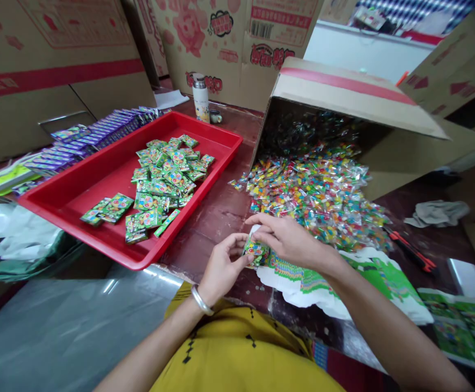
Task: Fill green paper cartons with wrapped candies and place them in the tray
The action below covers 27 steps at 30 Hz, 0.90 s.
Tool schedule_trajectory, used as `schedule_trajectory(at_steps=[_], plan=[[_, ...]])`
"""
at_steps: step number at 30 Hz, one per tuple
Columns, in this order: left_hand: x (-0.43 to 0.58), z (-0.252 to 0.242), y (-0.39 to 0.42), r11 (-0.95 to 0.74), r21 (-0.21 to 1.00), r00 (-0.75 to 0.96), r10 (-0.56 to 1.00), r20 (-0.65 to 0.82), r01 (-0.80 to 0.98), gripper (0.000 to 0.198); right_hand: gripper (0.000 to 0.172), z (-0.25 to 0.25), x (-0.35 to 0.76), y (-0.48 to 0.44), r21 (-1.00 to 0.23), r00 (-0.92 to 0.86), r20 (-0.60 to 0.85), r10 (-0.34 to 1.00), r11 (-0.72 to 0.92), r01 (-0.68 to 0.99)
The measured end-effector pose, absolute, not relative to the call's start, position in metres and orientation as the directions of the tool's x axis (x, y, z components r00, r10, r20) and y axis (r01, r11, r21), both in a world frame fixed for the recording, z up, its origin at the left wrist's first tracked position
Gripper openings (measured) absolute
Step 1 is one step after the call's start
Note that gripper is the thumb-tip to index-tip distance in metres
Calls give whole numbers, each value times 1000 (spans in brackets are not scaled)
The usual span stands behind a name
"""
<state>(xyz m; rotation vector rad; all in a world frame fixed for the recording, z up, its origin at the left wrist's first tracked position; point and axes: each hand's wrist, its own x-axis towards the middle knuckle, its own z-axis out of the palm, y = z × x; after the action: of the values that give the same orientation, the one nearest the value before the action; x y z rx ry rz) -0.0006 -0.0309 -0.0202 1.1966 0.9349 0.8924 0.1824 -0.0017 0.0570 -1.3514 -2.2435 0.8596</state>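
Observation:
My left hand (222,267) and my right hand (285,238) meet over the table edge, both pinching a small green printed packet (255,251) with colourful sweets inside. Just under them lies a stack of flat green-and-white printed wrappers (343,283). Beyond my right hand a heap of small clear candy packets (319,190) spills out of a tipped cardboard box (343,92). To the left a red tray (78,190) holds several filled green packets (159,179).
Rows of purple packets (94,136) lie behind the tray. A thermos (200,98) and a small cup (215,116) stand at the back. An orange-handled tool (411,251) and a grey cloth (437,212) rest at right. Cardboard boxes wall the back.

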Motion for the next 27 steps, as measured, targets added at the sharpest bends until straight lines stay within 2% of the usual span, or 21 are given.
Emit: schedule_trajectory(at_steps=[2, 5, 7, 9, 13, 15, 18, 22, 25, 27], plan=[[1, -18, -32, 113, 987, 324, 943, -70, -116, 41, 31, 60, 182, -7, -730, -423, 36, 906, 313, 608], [2, -14, -34, 85, 979, 284, 958, -29, -186, 58, 24, 63, 189, -13, -799, -185, 197, 963, 267, 538], [2, -12, -35, 75, 975, 269, 963, -15, -211, 60, 19, 57, 193, -19, -808, -66, 276, 959, 269, 524], [3, -11, -35, 65, 971, 262, 965, -3, -229, 56, 18, 46, 191, -26, -835, -65, 259, 964, 257, 487], [3, -13, -36, 92, 960, 294, 956, -10, -264, 46, 26, 16, 177, -42, -942, -46, 147, 988, 154, 298], [3, -14, -36, 118, 962, 335, 942, -30, -244, 42, 20, 8, 172, -45, -959, -5, 137, 990, 134, 249], [1, -13, -37, 122, 978, 378, 924, -50, -170, 37, 9, 5, 172, -41, -957, -26, 132, 991, 134, 256], [0, -11, -37, 118, 985, 381, 923, -62, -124, 35, 16, 8, 175, -35, -953, -67, 133, 989, 146, 265], [2, -11, -36, 111, 976, 341, 939, -43, -185, 39, 11, 7, 171, -35, -958, 8, 185, 983, 179, 226], [3, -13, -35, 105, 964, 293, 956, -29, -245, 45, 16, 7, 167, -37, -965, 62, 195, 979, 181, 191]])
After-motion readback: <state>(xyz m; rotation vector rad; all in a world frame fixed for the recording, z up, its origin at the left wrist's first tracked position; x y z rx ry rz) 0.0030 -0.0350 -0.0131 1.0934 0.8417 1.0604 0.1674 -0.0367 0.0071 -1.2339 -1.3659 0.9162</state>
